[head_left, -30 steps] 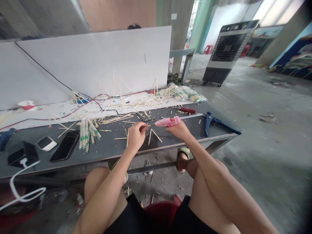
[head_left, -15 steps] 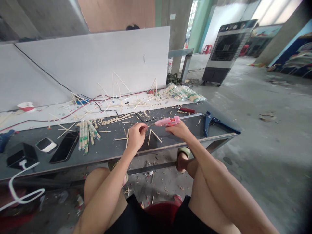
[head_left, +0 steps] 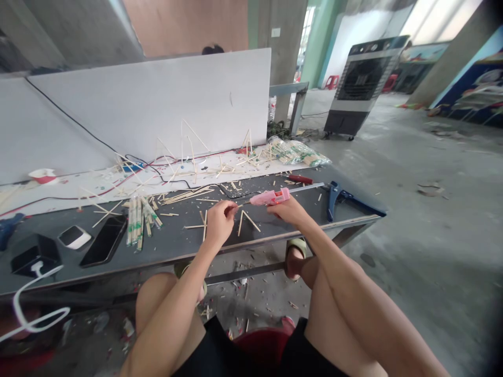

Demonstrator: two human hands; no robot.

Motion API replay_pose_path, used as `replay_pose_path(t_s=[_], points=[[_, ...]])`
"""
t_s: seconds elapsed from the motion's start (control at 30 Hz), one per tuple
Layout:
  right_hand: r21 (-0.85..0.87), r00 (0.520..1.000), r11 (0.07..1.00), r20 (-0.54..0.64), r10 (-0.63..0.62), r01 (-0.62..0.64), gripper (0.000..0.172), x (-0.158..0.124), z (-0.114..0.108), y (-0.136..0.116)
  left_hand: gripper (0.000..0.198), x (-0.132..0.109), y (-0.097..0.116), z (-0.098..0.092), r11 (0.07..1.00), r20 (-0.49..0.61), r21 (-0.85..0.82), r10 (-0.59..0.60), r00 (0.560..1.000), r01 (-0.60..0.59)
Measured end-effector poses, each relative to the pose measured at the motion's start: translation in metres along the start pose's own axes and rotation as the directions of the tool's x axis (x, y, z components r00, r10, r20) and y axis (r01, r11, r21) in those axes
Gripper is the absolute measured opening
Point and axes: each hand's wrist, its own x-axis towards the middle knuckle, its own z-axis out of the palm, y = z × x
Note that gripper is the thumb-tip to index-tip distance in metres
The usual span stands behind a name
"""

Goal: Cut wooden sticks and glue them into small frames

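My right hand point(head_left: 290, 210) grips a pink hot glue gun point(head_left: 269, 197), its nozzle pointing left. A long translucent glue stick point(head_left: 308, 187) sticks out of the gun's rear. My left hand point(head_left: 220, 221) is closed in a pinch on a thin wooden stick point(head_left: 239, 206), mostly hidden by the fingers. The nozzle is at the stick's visible end; whether they touch I cannot tell. Below, between the hands, two sticks joined in a V point(head_left: 244, 220) lie on the dark tabletop point(head_left: 271, 230). Crossed sticks point(head_left: 194, 226) lie left of my left hand.
Wrapped stick bundles point(head_left: 137, 225), a phone point(head_left: 105, 242) and a black box with a white cable point(head_left: 37, 255) lie left. A blue cutter point(head_left: 334, 199) and red-handled tool point(head_left: 301, 179) lie right. Stick frames point(head_left: 192, 152) stand before a white board point(head_left: 157, 104).
The whole view has shifted slightly. Both hands stay almost in place, with the glue gun's nozzle still beside the stick in my left fingers.
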Motion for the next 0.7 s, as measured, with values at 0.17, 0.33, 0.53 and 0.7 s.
replay_pose_path(t_s=[0.17, 0.33, 0.53, 0.7], points=[[-0.007, 1.000, 1.000, -0.016, -0.015, 0.015, 0.017, 0.0010, 0.0008, -0.0009, 0.009, -0.0001, 0.0006, 0.0006, 1.000, 0.003, -0.010, 0.003, 1.000, -0.003], [-0.034, 0.999, 0.998, -0.004, -0.054, 0.054, 0.015, 0.0022, 0.0008, -0.0003, 0.009, -0.0008, -0.0011, -0.0004, 1.000, -0.001, -0.013, 0.008, 1.000, -0.008], [-0.027, 0.999, 0.999, -0.001, -0.046, 0.046, 0.018, 0.0002, 0.0015, -0.0030, 0.009, -0.0008, -0.0009, -0.0010, 1.000, 0.002, -0.006, 0.002, 1.000, -0.002], [-0.024, 1.000, 0.999, -0.005, -0.024, 0.024, 0.016, -0.0006, 0.0011, -0.0028, 0.009, -0.0009, -0.0002, -0.0012, 1.000, 0.006, -0.012, 0.000, 1.000, 0.000]])
